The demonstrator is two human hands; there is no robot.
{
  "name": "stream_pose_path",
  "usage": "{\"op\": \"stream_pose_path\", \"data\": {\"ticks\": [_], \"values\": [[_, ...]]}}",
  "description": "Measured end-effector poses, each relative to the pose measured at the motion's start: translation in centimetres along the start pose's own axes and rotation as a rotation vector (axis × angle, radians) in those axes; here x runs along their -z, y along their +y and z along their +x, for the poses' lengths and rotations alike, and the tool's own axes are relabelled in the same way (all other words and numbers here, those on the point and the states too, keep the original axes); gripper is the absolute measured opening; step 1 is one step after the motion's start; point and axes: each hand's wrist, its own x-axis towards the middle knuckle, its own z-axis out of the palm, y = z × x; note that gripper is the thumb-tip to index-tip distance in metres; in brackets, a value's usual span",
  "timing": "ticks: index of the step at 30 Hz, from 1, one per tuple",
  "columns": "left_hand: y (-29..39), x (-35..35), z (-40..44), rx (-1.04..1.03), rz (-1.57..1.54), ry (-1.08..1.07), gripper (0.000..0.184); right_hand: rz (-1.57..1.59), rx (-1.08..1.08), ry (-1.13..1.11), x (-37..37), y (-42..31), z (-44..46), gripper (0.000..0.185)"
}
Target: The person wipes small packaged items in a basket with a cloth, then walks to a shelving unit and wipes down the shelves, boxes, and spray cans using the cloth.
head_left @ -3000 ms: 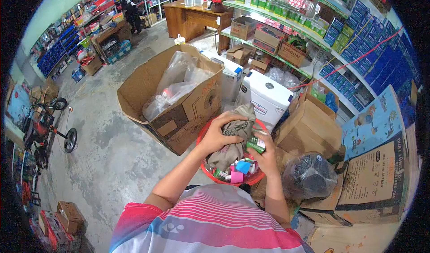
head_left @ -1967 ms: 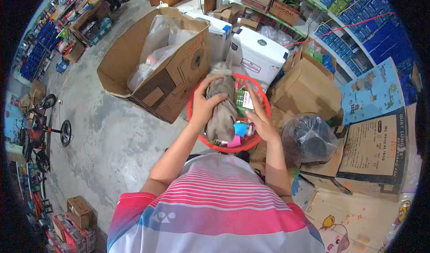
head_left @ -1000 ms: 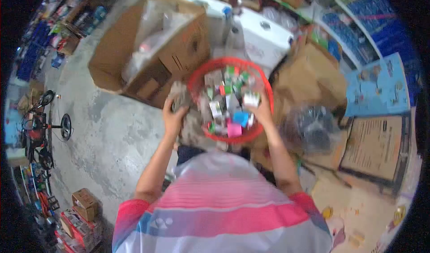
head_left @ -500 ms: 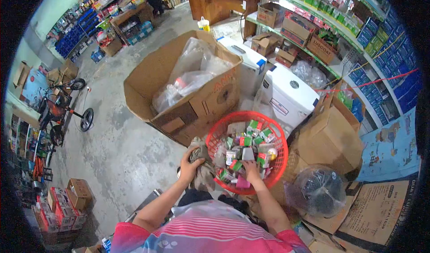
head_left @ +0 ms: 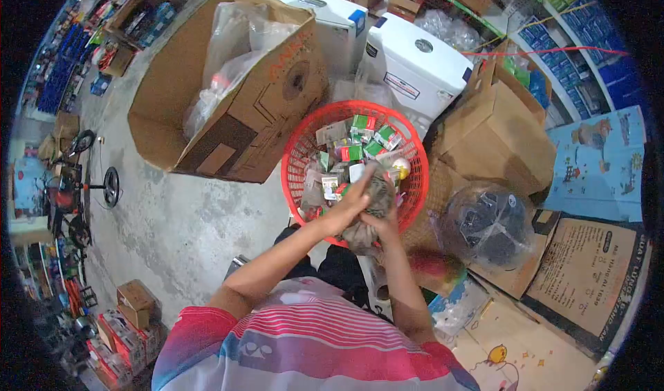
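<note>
A crumpled grey-brown cloth (head_left: 377, 196) is bunched between my two hands, over the near side of a red plastic basket (head_left: 294, 157). My left hand (head_left: 348, 212) presses on the cloth from the left, its fingers pointing up along it. From the right, my right hand (head_left: 382, 226) closes round the cloth, partly covered by it. Whether anything lies inside the folds is hidden. Below, the basket holds several small green, red and white boxes (head_left: 351, 153), plastic-wrapped pieces and a yellow-and-white round item (head_left: 401, 166).
A large open carton (head_left: 228, 138) with plastic wrap stands beyond the basket to the left. White toilet tanks (head_left: 415, 59) stand behind. To the right are a brown carton (head_left: 494, 138), a plastic-wrapped black round object (head_left: 487, 221) and flattened cardboard (head_left: 584, 273). A bike (head_left: 76, 190) is far left.
My left hand has brought the cloth from beside the basket to above it. My right hand has risen from among the small boxes to meet the cloth. The view has tilted down.
</note>
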Motion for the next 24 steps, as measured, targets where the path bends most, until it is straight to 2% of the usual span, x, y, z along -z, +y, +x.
{"op": "stream_pose_path", "data": {"ticks": [1, 2, 3, 4, 5, 6, 7, 8, 9, 10, 11, 12, 13, 14, 16, 17, 19, 20, 23, 24], "values": [[0.6, 0.4, 0.8, 0.009, -0.002, -0.018, 0.063, 0.021, -0.045, 0.155, -0.5, -1.5, 0.1, 0.093], [1.5, 1.1, 1.8, 0.15, 0.186, -0.203, 0.066, 0.265, -0.102, 0.262, -1.5, -3.1, -1.0, 0.084], [1.8, 2.0, 3.3, 0.282, 0.379, -0.388, 0.069, 0.356, -0.21, 0.352, -0.6, -1.5, -1.9, 0.08], [-1.2, 3.3, 5.1, 0.266, 0.68, -0.348, 0.068, 0.447, -0.313, 0.441, 0.1, 0.2, -3.2, 0.076], [-2.4, 3.9, 7.2, 0.229, 0.638, -0.205, 0.061, 0.493, -0.434, 0.518, -1.2, -3.2, -4.9, 0.069], [-4.9, 4.8, 9.7, 0.121, 0.77, -0.147, 0.058, 0.526, -0.357, 0.608, 0.2, 1.2, -6.2, 0.057], [-7.9, 5.6, 11.6, 0.013, 0.9, -0.086, 0.055, 0.467, -0.441, 0.629, 0.9, 2.8, -7.8, 0.04], [-10.2, 5.9, 12.7, -0.007, 0.911, -0.087, 0.055, 0.553, -0.584, 0.659, 0.1, 1.3, -8.6, 0.036], [-11.9, 5.9, 14.4, -0.014, 1.07, -0.161, 0.052, 0.477, -0.555, 0.688, 0.5, 3.6, -10.4, 0.038], [-13.6, 6.5, 16.9, -0.034, 1.24, -0.211, 0.049, 0.516, -0.316, 0.593, -0.3, 3.6, -10.3, 0.043], [-16.7, 6.8, 17.6, -0.281, 1.476, -0.128, 0.048, 0.55, -0.31, 0.568, 0.1, 6.4, -11.7, 0.045], [-16.8, 6.4, 18.3, -0.129, 1.415, -0.097, 0.051, 0.57, -0.331, 0.559, 0.9, 8.2, -13.1, 0.048], [-17.0, 5.5, 18.3, 0.034, 1.336, -0.075, 0.054, 0.56, -0.429, 0.673, -0.2, 6.2, -12.9, 0.048], [-17.3, 4.3, 18.2, 0.037, 1.324, -0.076, 0.054, 0.549, -0.53, 0.789, -2.1, 3.4, -12.7, 0.049], [-17.2, 2.7, 18.6, 0.193, 1.269, 0.2, 0.048, 0.629, -0.511, 0.766, -3.7, 1.7, -12.5, 0.044], [-17.3, 2.5, 18.6, 0.184, 1.269, 0.199, 0.048, 0.716, -0.493, 0.739, -4.1, 1.5, -12.4, 0.039], [-18.0, 1.8, 18.2, 0.253, 1.001, 0.342, 0.049, 0.699, -0.461, 0.73, -3.2, 5.8, -14.1, 0.039], [-18.9, 2.0, 18.1, 0.239, 0.994, 0.344, 0.049, 0.676, -0.437, 0.718, -2.7, 7.2, -14.7, 0.039], [-19.7, 2.7, 19.2, 0.118, 0.907, 0.414, 0.052, 0.683, -0.434, 0.73, -4.3, 2.4, -13.6, 0.038], [-18.9, 2.7, 19.3, 0.206, 0.865, 0.447, 0.055, 0.676, -0.424, 0.724, -4.4, 1.7, -13.5, 0.038]]}}
